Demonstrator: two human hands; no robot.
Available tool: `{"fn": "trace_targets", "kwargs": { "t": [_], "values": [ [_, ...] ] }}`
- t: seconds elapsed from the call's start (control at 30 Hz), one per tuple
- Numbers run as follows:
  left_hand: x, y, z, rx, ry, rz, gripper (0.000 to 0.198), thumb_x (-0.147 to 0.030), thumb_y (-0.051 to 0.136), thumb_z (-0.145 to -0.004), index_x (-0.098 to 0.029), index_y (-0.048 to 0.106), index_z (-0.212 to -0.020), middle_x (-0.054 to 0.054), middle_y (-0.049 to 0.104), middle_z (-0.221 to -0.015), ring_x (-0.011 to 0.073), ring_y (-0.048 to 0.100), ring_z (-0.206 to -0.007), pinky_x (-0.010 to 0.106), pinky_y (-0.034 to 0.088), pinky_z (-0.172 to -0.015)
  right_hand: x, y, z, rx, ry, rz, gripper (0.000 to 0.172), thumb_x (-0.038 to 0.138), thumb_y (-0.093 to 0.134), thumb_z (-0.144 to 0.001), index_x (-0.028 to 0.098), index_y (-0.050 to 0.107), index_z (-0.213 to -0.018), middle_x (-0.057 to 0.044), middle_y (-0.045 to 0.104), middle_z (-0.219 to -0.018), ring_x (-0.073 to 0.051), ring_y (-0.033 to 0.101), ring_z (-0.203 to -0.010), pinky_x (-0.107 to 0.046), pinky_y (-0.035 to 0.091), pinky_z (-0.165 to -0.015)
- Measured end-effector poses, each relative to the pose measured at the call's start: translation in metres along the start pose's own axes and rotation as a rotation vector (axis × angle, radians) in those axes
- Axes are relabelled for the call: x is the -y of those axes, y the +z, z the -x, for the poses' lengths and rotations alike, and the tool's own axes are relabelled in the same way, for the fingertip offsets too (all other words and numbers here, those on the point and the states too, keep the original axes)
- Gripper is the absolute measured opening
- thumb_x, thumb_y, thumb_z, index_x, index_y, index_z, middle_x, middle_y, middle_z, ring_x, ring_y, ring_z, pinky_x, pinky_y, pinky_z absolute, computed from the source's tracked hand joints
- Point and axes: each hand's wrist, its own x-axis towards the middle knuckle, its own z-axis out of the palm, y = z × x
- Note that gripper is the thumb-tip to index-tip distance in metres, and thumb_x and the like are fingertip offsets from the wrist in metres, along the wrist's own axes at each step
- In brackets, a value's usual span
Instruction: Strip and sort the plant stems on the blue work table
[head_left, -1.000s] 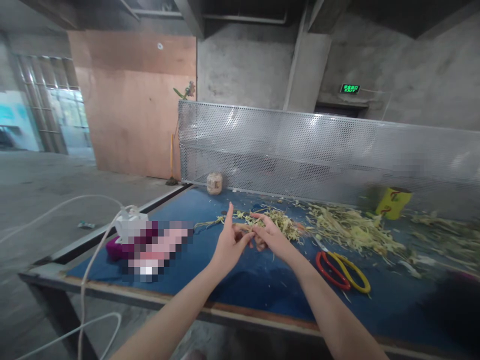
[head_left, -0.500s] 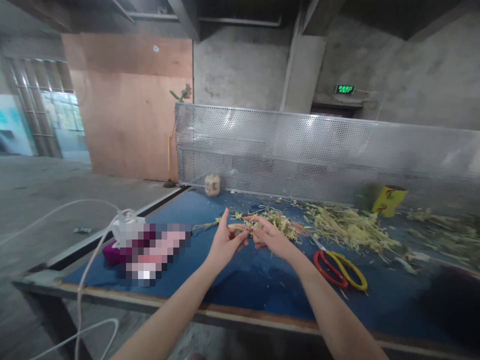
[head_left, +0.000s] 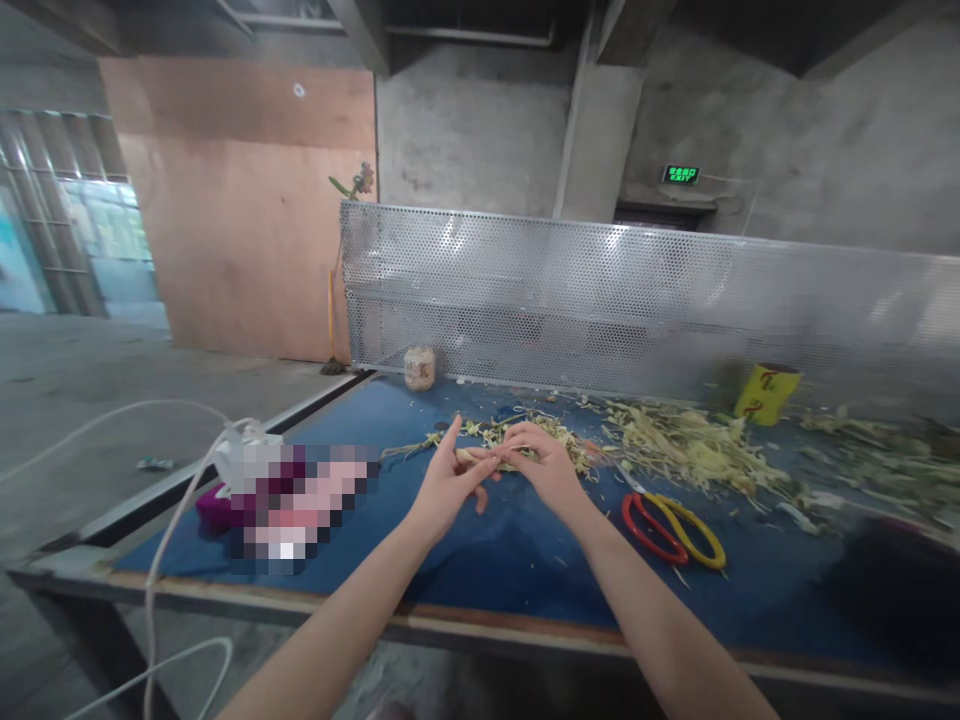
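Note:
My left hand (head_left: 444,482) and my right hand (head_left: 544,465) meet over the blue table top (head_left: 480,550). Between them they pinch a short pale plant stalk (head_left: 480,457), thumb and fingers of each hand closed on it, with my left forefinger pointing up. Just beyond the hands lies a heap of yellow-green plant scraps (head_left: 547,435). Red and yellow scissors (head_left: 671,527) lie on the table to the right of my right wrist.
More pale scraps (head_left: 690,450) spread along the back right, near a yellow can (head_left: 765,393). A small jar (head_left: 419,367) stands before the perforated metal screen (head_left: 637,300). At the left are a blurred pink object (head_left: 292,500) and white cables (head_left: 180,480). Something dark (head_left: 892,590) sits at the right.
The view has shifted slightly, and both hands have stayed together on the stalk. My right hand's fingers have turned over it a little.

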Motion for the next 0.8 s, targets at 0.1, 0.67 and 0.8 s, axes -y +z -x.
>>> {"fn": "trace_targets", "kwargs": {
  "t": [0.1, 0.67, 0.8],
  "values": [
    [0.002, -0.001, -0.001, 0.034, 0.004, -0.02, 0.099, -0.015, 0.066, -0.063, -0.022, -0.003, -0.134, 0.001, 0.061, -0.071, 0.0125, 0.056, -0.059, 0.014, 0.039, -0.03, 0.003, 0.0, 0.001, 0.01, -0.042, 0.043, 0.013, 0.026, 0.055, -0.075, 0.021, 0.063, -0.065, -0.003, 0.053, -0.076, -0.015, 0.051, -0.077, -0.03, 0.039, -0.074],
    [-0.003, 0.004, 0.001, -0.041, -0.091, 0.077, 0.081, -0.019, 0.062, -0.069, -0.016, 0.012, -0.133, 0.009, 0.065, -0.083, 0.0196, 0.062, -0.071, 0.017, 0.042, -0.031, -0.005, -0.003, -0.003, -0.055, 0.144, -0.166, 0.023, 0.039, 0.05, -0.076, 0.019, 0.061, -0.078, -0.004, 0.056, -0.081, -0.012, 0.052, -0.067, -0.024, 0.043, -0.06],
    [-0.004, 0.002, 0.0, -0.119, -0.083, 0.126, 0.079, -0.018, 0.061, -0.07, -0.015, 0.014, -0.133, 0.009, 0.065, -0.082, 0.019, 0.063, -0.067, 0.019, 0.043, -0.033, -0.005, -0.003, -0.002, 0.103, 0.341, -0.286, 0.032, 0.041, 0.047, -0.077, 0.023, 0.052, -0.102, -0.003, 0.056, -0.083, -0.011, 0.053, -0.06, -0.022, 0.042, -0.048]
  ]
}}
